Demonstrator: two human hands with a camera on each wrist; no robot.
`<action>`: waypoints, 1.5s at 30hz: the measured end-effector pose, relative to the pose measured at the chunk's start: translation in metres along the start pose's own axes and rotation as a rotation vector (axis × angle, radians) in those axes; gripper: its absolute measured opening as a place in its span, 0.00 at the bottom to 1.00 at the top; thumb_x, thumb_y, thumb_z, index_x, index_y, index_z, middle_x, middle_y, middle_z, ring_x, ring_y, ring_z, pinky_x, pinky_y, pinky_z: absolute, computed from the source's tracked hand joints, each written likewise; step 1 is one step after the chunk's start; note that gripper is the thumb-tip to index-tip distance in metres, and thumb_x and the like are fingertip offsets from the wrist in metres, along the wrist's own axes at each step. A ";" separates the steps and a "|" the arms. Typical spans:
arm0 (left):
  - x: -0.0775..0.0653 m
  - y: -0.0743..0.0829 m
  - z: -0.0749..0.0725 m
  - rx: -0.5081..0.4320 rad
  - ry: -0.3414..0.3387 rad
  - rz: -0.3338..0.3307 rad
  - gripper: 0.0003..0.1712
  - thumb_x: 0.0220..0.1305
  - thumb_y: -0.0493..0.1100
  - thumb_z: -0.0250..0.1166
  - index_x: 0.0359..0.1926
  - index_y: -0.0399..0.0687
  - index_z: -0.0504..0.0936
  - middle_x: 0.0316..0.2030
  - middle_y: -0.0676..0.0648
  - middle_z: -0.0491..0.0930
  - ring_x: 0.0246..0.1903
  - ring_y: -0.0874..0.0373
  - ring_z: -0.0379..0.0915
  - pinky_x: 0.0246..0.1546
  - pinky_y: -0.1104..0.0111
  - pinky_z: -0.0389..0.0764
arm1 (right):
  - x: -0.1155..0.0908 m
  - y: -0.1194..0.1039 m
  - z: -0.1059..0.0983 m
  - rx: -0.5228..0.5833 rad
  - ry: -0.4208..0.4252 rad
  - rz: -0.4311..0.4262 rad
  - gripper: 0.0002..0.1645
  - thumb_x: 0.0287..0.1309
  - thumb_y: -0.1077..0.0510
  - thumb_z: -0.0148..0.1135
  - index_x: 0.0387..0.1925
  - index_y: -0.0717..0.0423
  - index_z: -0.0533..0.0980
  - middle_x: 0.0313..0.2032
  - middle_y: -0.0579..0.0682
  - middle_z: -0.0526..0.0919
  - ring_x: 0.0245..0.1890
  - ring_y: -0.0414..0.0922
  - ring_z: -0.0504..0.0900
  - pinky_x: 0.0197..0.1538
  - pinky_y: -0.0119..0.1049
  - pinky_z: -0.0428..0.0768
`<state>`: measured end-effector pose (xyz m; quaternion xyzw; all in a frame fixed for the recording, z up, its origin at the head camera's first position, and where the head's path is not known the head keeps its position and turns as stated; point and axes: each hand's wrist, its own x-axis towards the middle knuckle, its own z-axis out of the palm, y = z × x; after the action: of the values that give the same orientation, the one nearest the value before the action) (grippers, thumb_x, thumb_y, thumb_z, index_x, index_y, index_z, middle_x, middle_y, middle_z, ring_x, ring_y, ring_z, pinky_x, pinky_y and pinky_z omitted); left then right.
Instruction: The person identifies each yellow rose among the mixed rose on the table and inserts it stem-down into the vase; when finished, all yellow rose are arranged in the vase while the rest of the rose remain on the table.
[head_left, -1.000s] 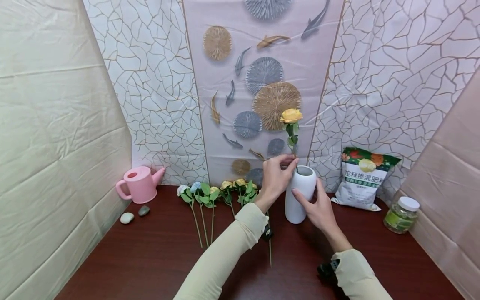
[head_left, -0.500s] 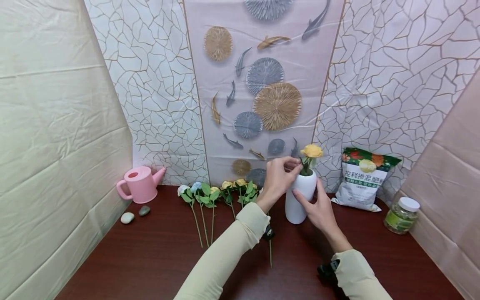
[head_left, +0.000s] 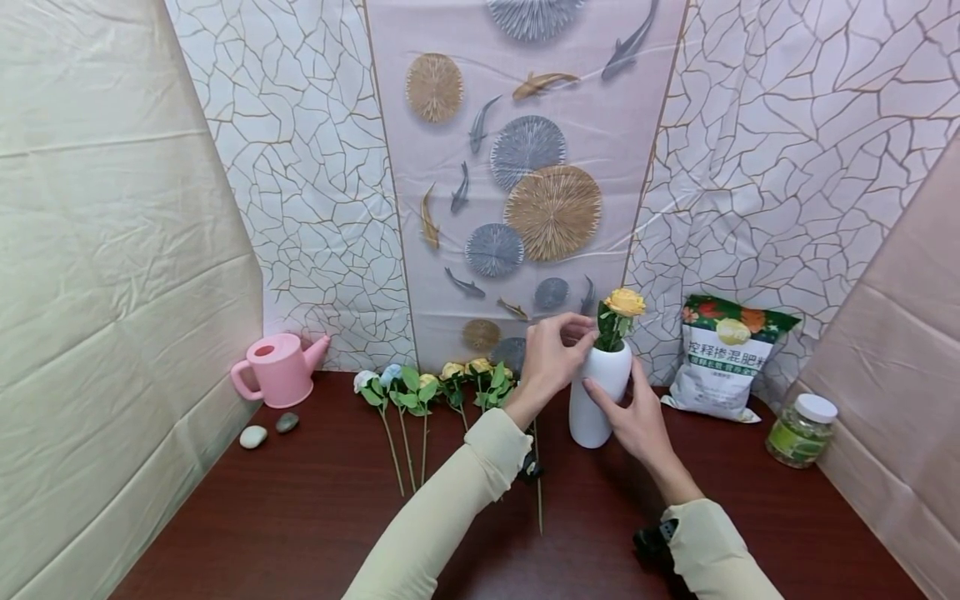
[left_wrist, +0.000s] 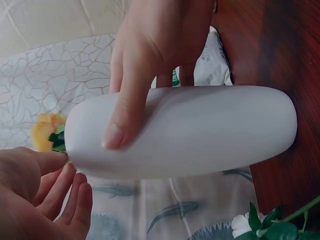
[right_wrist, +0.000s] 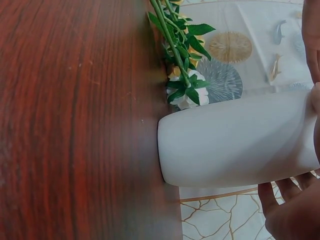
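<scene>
Toward the back of the dark red counter [head_left: 285, 517], white vase [head_left: 592, 412] stands upright, single yellow rose [head_left: 625, 302] in its mouth, bloom and green leaves above the rim. Right hand [head_left: 641, 417] holds the vase: thumb across the near side, fingers round the far side, grip wrapped on the upper body. Left hand [head_left: 551, 354] is at the rim, beside the rose's leaves; thumb and fingertips drawn together there, cannot tell whether that grip pinches a leaf or only touches the rim.

Left of vase, stemmed flowers lie in a row, stems toward the person: white flower [head_left: 365, 381], blue flower [head_left: 391, 374], yellow flowers [head_left: 452, 370]. Right wrist view also has a white bloom [right_wrist: 187, 97] near the vase base.

Far left: pink watering can [head_left: 283, 375], spout to the right; pale stone [head_left: 253, 436] and dark stone [head_left: 287, 422] just in front. Right of vase: white and green bag [head_left: 723, 367] standing, then jar [head_left: 801, 433] with white lid, green label. Behind everything: backdrop [head_left: 322, 208], fish and round motifs down the middle, cracked-line pattern either side. Sleeves pale yellow.
</scene>
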<state>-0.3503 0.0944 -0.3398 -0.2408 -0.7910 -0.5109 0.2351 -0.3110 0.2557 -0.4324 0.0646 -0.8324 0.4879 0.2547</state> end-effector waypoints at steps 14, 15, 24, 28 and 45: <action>-0.042 -0.056 -0.059 -0.028 -0.018 -0.013 0.09 0.67 0.47 0.69 0.46 0.56 0.87 0.41 0.55 0.90 0.42 0.65 0.86 0.47 0.63 0.87 | 0.000 0.000 0.001 -0.015 -0.005 0.013 0.49 0.61 0.35 0.66 0.77 0.31 0.52 0.63 0.54 0.75 0.61 0.51 0.76 0.57 0.54 0.78; -0.047 -0.062 -0.063 -0.011 -0.024 -0.021 0.09 0.66 0.47 0.69 0.46 0.56 0.87 0.41 0.55 0.90 0.42 0.65 0.86 0.46 0.63 0.87 | 0.000 0.000 0.001 -0.013 -0.007 0.015 0.49 0.61 0.35 0.66 0.76 0.31 0.52 0.63 0.54 0.75 0.61 0.51 0.76 0.57 0.54 0.78; -0.081 -0.110 -0.094 0.105 -0.087 -0.179 0.09 0.67 0.46 0.68 0.47 0.53 0.87 0.40 0.54 0.89 0.39 0.63 0.85 0.42 0.72 0.85 | 0.000 0.002 0.000 -0.016 -0.012 0.043 0.48 0.60 0.33 0.65 0.75 0.27 0.52 0.63 0.50 0.75 0.61 0.49 0.75 0.59 0.53 0.78; -0.091 -0.126 -0.103 0.156 -0.085 -0.289 0.08 0.66 0.45 0.69 0.45 0.53 0.88 0.38 0.54 0.89 0.37 0.62 0.85 0.39 0.69 0.85 | 0.000 0.003 0.001 -0.012 -0.012 0.042 0.48 0.60 0.33 0.66 0.76 0.27 0.52 0.63 0.50 0.75 0.61 0.48 0.76 0.58 0.53 0.78; -0.100 -0.139 -0.118 0.317 -0.276 -0.600 0.13 0.64 0.51 0.71 0.40 0.47 0.86 0.25 0.52 0.87 0.24 0.61 0.83 0.35 0.63 0.85 | 0.000 -0.002 0.000 0.020 -0.011 0.023 0.49 0.60 0.36 0.67 0.76 0.31 0.53 0.62 0.52 0.75 0.61 0.49 0.76 0.58 0.53 0.77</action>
<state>-0.3447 -0.0784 -0.4550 -0.0251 -0.9201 -0.3909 0.0001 -0.3103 0.2544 -0.4313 0.0603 -0.8295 0.4990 0.2436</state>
